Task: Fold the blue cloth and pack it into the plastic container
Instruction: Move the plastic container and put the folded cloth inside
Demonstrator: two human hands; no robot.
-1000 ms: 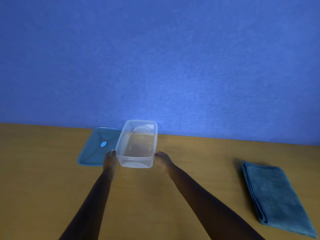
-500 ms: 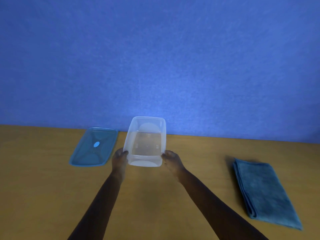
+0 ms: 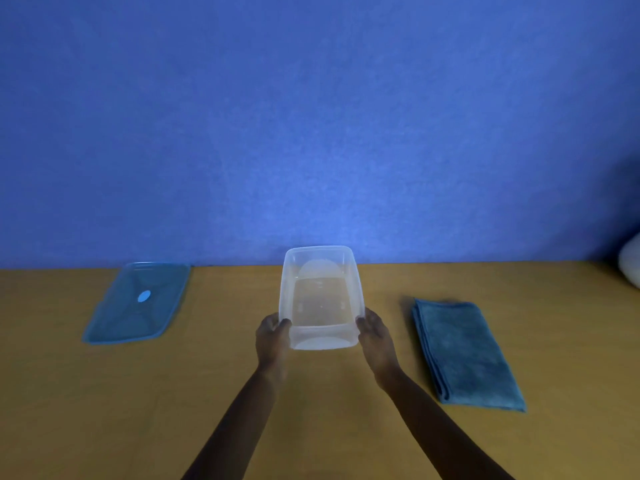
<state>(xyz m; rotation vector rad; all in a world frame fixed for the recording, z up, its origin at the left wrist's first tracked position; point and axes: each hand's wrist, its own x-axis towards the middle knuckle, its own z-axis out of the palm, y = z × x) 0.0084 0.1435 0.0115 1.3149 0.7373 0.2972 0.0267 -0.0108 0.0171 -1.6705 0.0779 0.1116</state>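
Your left hand and right hand, clasping the empty clear plastic container's near corners, have drawn it away from the blue lid, toward the folded blue cloth lying unpacked to its right

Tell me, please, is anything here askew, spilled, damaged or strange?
Nothing stands out. The clear rectangular plastic container is empty, held by both hands. The folded blue cloth and the blue plastic lid lie flat on the wooden table.
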